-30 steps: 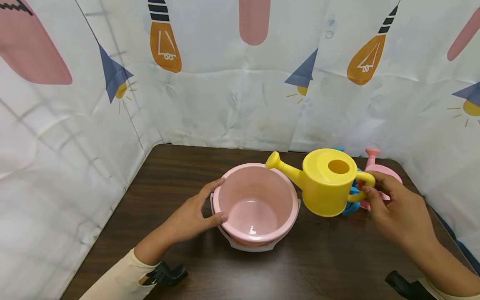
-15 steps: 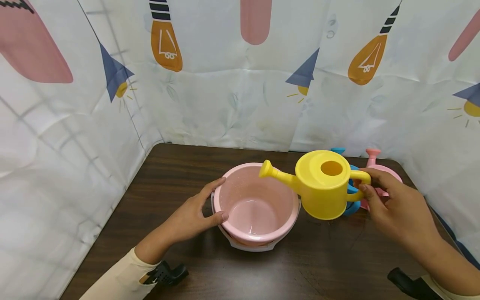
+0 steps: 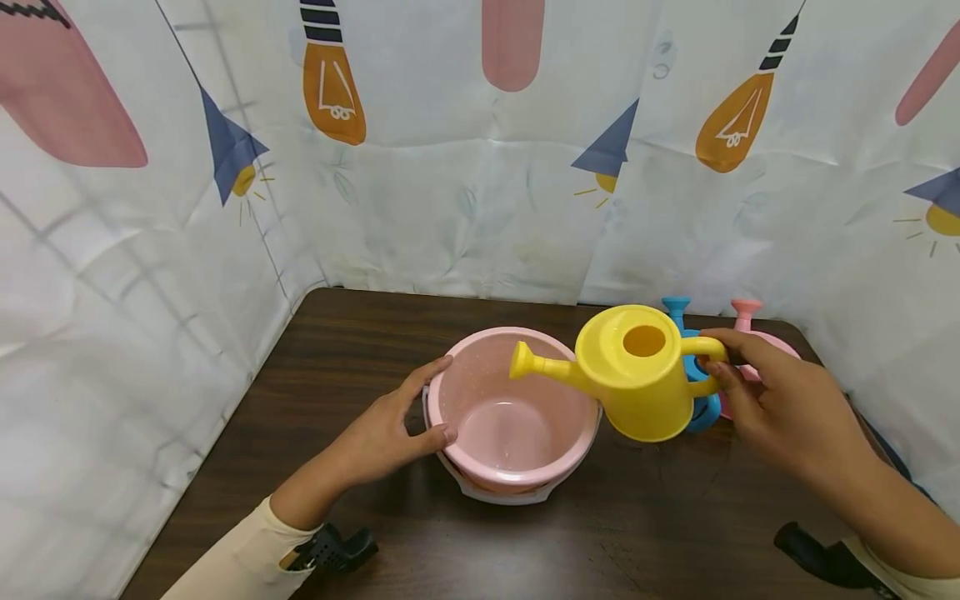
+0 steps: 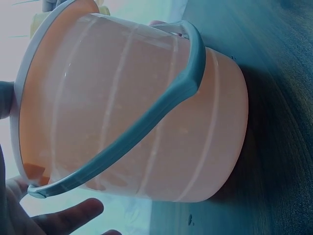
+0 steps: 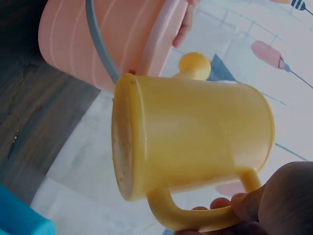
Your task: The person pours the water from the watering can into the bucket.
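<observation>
In the head view, pinches the can by its handle with the right hand. Holds it clear of the surface, at the right side of the bucket and partly across its rim. Looks smooth, glossy and plain yellow, with a round hole in the top and a long spout flaring at the tip. Points that spout left, across the mouth of the bucket; runs lengthwise from handle at right to tip at left, body near upright with a slight lean toward the spout. Rests the left hand on the bucket's left rim, thumb and forefinger spread apart. Shows behind, partly covered, a blue can and a pink can.

In the left wrist view, shows the bucket's banded outside, crossed by a grey-blue bail, with fingers spread about the rim.

In the right wrist view, shows the can close up, lying sideways across the frame: speckled base to the left, top to the right, spout tip jutting past the body near the bucket's rim. Keeps thumb and fingers closed round the handle
</observation>
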Available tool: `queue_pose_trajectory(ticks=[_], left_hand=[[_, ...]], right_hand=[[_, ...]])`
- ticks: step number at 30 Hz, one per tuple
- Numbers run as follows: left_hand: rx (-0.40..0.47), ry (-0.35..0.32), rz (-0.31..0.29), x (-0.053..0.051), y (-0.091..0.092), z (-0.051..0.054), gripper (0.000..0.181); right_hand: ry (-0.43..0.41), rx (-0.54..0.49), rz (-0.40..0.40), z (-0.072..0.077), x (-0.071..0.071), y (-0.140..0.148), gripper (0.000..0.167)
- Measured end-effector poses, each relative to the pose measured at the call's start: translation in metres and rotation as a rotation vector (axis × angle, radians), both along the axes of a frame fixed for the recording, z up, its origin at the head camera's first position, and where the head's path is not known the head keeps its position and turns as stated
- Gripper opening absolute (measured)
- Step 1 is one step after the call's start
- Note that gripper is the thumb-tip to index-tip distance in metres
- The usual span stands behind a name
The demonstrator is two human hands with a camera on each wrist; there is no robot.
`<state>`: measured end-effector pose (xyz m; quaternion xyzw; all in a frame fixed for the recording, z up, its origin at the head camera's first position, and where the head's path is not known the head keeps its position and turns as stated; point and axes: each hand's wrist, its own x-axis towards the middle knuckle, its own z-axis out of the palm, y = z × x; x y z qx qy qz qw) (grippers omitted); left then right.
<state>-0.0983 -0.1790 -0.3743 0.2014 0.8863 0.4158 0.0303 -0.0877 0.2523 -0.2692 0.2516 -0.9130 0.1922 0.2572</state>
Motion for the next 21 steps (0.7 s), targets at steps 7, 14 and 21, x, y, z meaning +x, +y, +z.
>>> queue_pose_trajectory(ticks=[7,14,21], left_hand=[[0.000,-0.019,0.003,0.000,0.000,0.000,0.085],[0.002,-0.022,0.005,0.001,0.000,0.000,0.085],[0.002,-0.011,0.004,0.000,0.001,-0.001,0.085]], right_hand=[[0.005,0.046,0.019,0.009,-0.004,-0.006,0.047],[0.043,0.075,0.052,0.014,-0.007,-0.010,0.045],[0.080,0.100,0.076,0.019,-0.011,-0.014,0.043]])
